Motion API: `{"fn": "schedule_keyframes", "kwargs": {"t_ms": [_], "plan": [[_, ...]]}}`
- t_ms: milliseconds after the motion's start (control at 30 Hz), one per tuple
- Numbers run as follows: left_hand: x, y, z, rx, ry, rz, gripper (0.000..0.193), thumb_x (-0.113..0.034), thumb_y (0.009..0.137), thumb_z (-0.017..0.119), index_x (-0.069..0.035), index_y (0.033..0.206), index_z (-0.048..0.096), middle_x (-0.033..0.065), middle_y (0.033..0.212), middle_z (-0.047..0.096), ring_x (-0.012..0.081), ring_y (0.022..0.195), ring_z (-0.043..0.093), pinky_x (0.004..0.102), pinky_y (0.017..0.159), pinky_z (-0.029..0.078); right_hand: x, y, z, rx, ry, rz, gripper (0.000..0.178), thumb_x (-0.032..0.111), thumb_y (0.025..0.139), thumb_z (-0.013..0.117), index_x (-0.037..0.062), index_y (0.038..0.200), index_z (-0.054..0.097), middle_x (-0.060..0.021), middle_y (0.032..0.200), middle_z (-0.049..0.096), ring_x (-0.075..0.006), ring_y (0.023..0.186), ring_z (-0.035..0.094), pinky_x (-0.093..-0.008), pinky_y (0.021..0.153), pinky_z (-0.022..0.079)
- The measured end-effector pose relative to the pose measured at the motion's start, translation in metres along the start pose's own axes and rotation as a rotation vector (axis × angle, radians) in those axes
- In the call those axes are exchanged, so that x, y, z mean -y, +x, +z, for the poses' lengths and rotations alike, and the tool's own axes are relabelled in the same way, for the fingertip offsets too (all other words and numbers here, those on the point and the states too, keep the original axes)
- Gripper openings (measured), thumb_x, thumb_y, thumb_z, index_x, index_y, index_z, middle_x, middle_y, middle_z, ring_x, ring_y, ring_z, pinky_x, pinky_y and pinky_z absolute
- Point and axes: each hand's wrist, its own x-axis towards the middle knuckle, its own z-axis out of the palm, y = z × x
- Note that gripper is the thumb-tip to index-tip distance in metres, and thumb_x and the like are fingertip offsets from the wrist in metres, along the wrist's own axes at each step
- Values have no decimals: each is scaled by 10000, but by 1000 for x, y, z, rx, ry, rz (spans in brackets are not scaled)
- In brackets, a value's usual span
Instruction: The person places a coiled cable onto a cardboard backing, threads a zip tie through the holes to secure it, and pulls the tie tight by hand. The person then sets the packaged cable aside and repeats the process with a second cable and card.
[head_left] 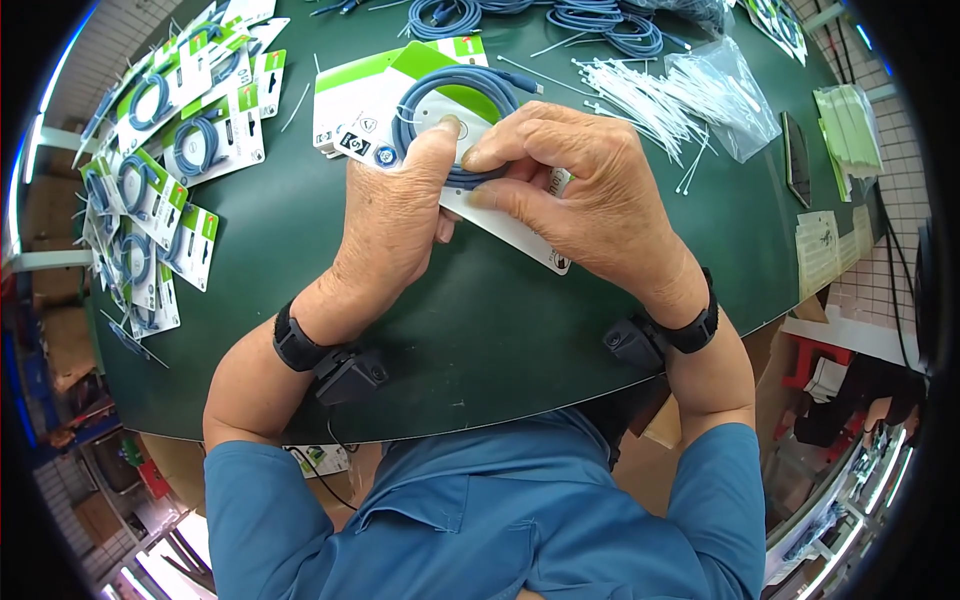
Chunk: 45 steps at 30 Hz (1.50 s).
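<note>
A blue-grey cable coil (460, 76) lies against a white and green packaging card (520, 232), with one plug end sticking out at the upper right. My left hand (390, 205) grips the card from the left, its thumb pressed inside the ring and the other fingers mostly hidden beneath. A thin white tie loops round the coil's left side. From the right, my right hand (600, 175) closes thumb and index finger on the lower right of the coil. Any small piece between those fingertips is hidden. Behind the coil rests a stack of similar cards (335, 95).
Carded cables (150, 180) are heaped along the left. Loose cable coils (590, 18) lie at the far edge. White cable ties (640, 95) spread beside a clear plastic bag (735, 100) at the far right, near a dark phone-like slab (796, 160) and green-white packets (848, 130).
</note>
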Motion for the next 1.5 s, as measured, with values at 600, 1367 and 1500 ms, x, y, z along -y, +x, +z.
{"fn": "schedule_keyframes", "kwargs": {"t_ms": [600, 1367, 1500], "plan": [[-1, 11, -20, -154, 258, 210, 248, -145, 1015, 630, 10, 1203, 581, 55, 888, 650, 74, 526, 552, 229, 367, 397, -13, 10, -28, -185, -186, -128, 182, -14, 808, 812, 36, 980, 782, -62, 905, 718, -148, 751, 689, -268, 648, 560], [-2, 26, -27, -168, 51, 214, 176, -94, 1014, 624, -13, 1163, 574, 56, 853, 643, 77, 496, 534, 223, 338, 373, -71, 0, -85, 109, -932, 435, 101, 104, 905, 671, 8, 929, 689, -191, 914, 718, -401, 897, 688, -475, 798, 548], [-2, 24, -23, -184, 72, 196, 179, -91, 1015, 621, -13, 1169, 574, 56, 853, 637, 80, 499, 536, 221, 337, 375, -78, -2, -83, 52, -955, 391, 113, 107, 930, 658, 0, 948, 690, -203, 903, 715, -409, 896, 687, -485, 812, 547]]}}
